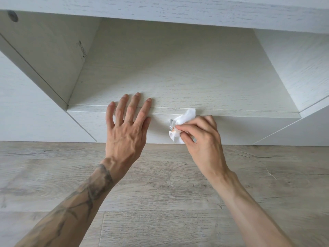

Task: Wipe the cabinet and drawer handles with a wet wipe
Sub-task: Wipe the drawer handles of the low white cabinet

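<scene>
Wood-grain plank flooring [160, 175] lay nearest the camera. Above it stood the white, matte, grained cabinet [178, 68] with its drawer front [89, 122]. The left hand [124, 129] lay flat and released on the drawer's top edge. The right hand [201, 134] pinched the crumpled wet wipe [179, 127] around the small metal drawer handle [170, 123], directly left of its fingertips.

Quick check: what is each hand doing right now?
Left hand: open, fingers spread, flat on the drawer top edge, holding nothing.
Right hand: closed, pinching a wet wipe against the drawer handle.
</scene>
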